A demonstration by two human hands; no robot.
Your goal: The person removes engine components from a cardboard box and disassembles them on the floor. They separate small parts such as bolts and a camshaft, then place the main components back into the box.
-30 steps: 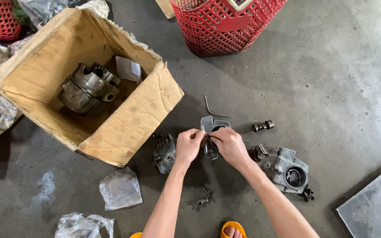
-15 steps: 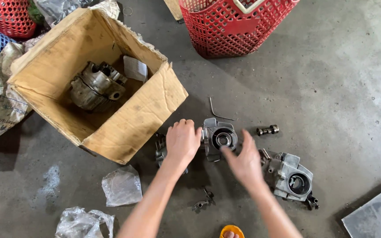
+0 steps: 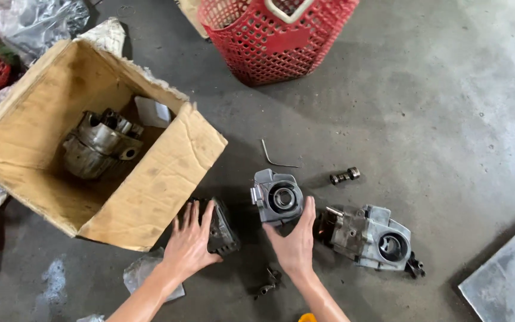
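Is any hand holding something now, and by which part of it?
Nothing is lifted. The left hand lies flat on the dark metal part; the right hand touches the grey housing's lower edge.

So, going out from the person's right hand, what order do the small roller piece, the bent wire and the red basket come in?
From the right hand:
1. Small roller piece, up to its right.
2. Bent wire, straight above.
3. Red basket, at the top edge.
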